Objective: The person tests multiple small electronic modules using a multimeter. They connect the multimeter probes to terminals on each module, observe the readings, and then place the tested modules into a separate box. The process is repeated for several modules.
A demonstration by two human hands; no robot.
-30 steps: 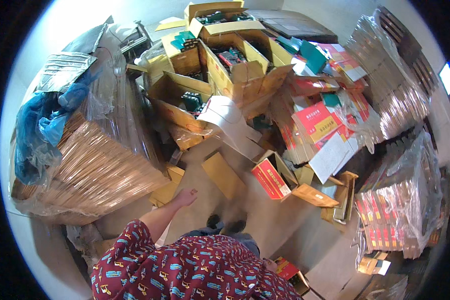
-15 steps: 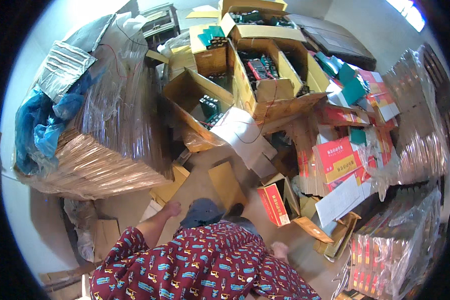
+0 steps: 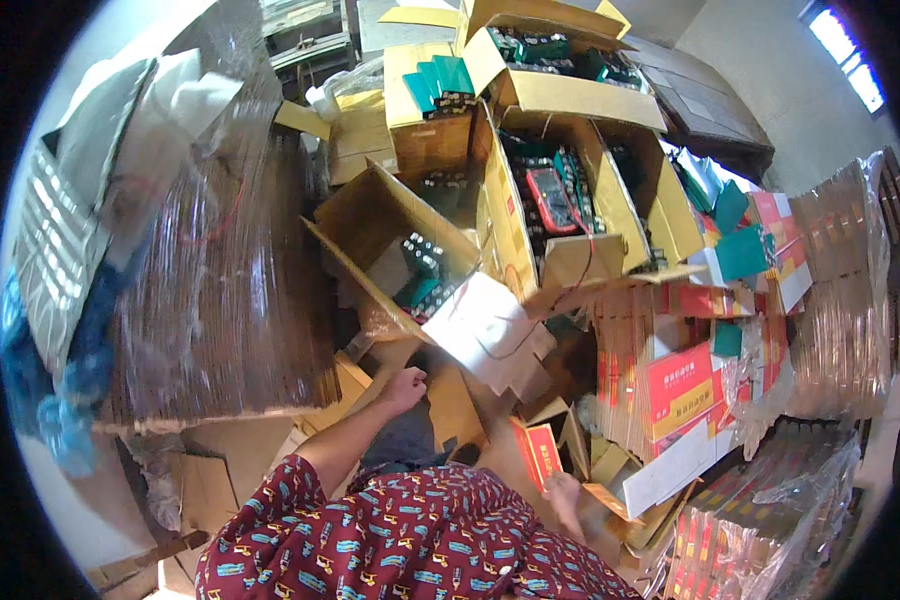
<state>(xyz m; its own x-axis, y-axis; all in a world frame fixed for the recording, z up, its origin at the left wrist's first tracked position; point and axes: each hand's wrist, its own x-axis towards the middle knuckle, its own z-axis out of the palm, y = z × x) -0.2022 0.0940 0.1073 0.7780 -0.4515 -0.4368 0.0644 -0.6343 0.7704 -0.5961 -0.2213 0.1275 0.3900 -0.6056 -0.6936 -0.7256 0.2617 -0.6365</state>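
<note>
My left hand (image 3: 406, 390) is raised in a loose fist in front of the big carton, and nothing shows in it. Beyond it stands an open cardboard carton (image 3: 355, 240) with green battery packs (image 3: 425, 275) inside. A white sheet (image 3: 478, 318) hangs over the carton's near corner. Low on the right, my right hand (image 3: 562, 490) overlaps the lower edge of a small red open box (image 3: 538, 452). Its fingers are blurred, so I cannot tell whether they touch the box. A red multimeter (image 3: 552, 200) lies on packs in the middle carton (image 3: 505, 225).
Stacked flat cardboard (image 3: 220, 290) in clear wrap stands at the left. At the right are red and yellow printed cartons (image 3: 682, 385), a wrapped stack (image 3: 760, 530) and a white board (image 3: 675, 470). Green packs (image 3: 440, 85) rest on a carton at the back.
The view has shifted, bringing the cartons lower and nearer. My left hand has risen and moved right. My right hand has come up beside the small red box.
</note>
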